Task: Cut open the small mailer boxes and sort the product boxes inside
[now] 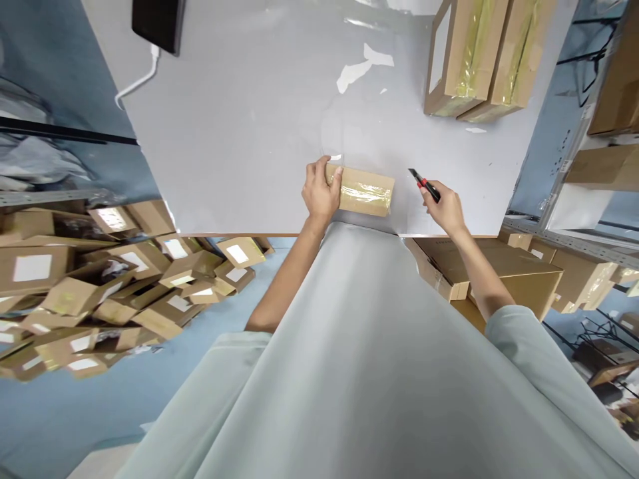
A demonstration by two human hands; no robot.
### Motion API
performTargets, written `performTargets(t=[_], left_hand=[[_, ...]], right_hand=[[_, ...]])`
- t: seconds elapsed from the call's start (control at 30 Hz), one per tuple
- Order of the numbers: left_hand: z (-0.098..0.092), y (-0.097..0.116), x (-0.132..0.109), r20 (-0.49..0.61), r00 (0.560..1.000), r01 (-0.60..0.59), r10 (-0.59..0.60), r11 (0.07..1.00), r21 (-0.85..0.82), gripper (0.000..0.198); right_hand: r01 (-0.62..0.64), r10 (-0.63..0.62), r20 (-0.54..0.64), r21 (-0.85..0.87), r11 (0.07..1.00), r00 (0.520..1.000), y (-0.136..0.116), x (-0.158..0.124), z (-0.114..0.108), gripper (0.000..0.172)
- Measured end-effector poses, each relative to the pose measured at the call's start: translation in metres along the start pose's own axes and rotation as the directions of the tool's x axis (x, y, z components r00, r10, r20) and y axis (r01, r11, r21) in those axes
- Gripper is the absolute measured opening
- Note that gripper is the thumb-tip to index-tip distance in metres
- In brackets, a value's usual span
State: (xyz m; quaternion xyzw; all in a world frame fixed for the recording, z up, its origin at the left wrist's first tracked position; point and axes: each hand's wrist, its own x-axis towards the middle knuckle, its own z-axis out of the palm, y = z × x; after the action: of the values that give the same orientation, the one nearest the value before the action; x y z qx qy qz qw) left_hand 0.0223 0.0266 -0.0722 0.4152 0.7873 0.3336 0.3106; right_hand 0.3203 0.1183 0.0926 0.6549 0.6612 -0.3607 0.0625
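- Left grip [322,193]: thumb and fingers spread part-way, clasping the end of a small box [364,186] that extends rightward on the worktop [239,146].
- Right grip [443,207]: curled round a utility knife [425,185], apart from the box.
- Box likely light, stiff; tape slippery, cardboard ends surer.
- Well left of the left grip: heaped cartons [154,313], blue floor [200,372].

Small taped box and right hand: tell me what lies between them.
In the head view: the cutter, held in the right hand, then a strip of grey tabletop before the small taped box.
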Motion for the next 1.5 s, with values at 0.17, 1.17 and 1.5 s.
performTargets(t=[0.17, 1.17, 1.5], left_hand=[[-0.019, -0.014, 0.013, 0.036, 0.999, 0.0, 0.004, 0.995, -0.096, 0.065], [-0.094, -0.034, 0.009, 0.467, 0.748, -0.403, 0.472, 0.882, -0.246, 0.069], [-0.082, -0.03, 0.025, 0.464, 0.737, -0.468, 0.491, 0.867, -0.172, 0.062]], right_hand=[[-0.333, 0.381, 0.034, 0.561, 0.758, 0.924, 0.017, 0.02, 0.087, 0.052], [-0.126, 0.081, -0.124, -0.418, 0.9, 0.989, -0.136, -0.094, 0.114, 0.068], [-0.109, 0.076, -0.088, -0.476, 0.873, 0.993, -0.141, -0.088, 0.108, 0.07]])
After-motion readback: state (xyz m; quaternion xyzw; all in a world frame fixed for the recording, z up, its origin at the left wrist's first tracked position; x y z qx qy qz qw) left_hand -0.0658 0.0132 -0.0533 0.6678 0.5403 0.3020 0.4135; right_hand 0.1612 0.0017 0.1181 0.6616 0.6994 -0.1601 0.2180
